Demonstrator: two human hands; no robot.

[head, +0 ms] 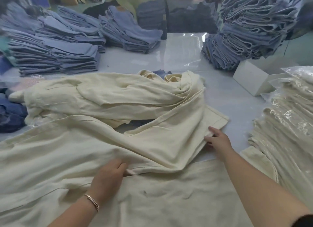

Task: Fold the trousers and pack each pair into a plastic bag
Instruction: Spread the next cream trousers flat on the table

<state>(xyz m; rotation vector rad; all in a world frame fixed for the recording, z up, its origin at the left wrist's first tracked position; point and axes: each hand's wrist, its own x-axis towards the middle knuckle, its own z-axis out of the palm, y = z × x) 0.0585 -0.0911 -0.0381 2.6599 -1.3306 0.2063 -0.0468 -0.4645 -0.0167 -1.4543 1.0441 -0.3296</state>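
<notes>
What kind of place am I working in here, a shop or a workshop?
Most likely a garment packing workshop: stacks of folded blue jeans fill the table, bagged cream trousers are piled on the right, and loose cream trousers await folding.

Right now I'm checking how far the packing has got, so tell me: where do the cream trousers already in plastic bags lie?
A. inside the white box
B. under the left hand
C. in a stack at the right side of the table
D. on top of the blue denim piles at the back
C: the bagged cream trousers lie stacked at the right, their shiny plastic showing, beside the white box.
</notes>
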